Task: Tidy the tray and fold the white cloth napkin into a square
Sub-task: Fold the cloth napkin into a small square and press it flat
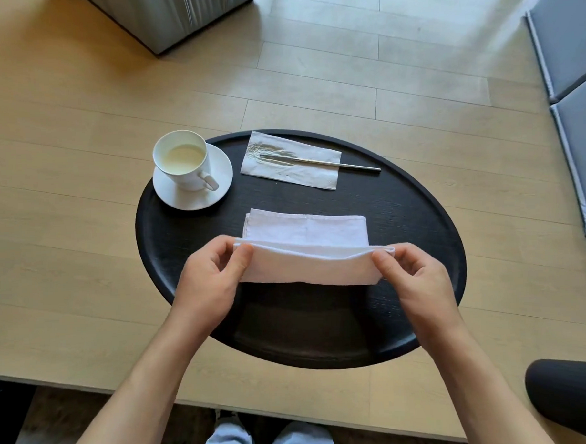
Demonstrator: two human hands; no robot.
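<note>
A white cloth napkin (306,251) lies partly folded in the middle of a round black tray (402,217). Its near layer is lifted off the tray. My left hand (210,275) pinches the lifted edge at the napkin's left corner between thumb and fingers. My right hand (418,276) pinches the same edge at the right corner. The far half of the napkin lies flat on the tray.
A white cup (183,163) with pale liquid stands on a saucer (216,191) at the tray's far left. A paper napkin (316,177) with a metal utensil (356,166) on it lies at the far middle. The tray rests on a light wooden table (67,231). A dark rounded object (568,397) is at lower right.
</note>
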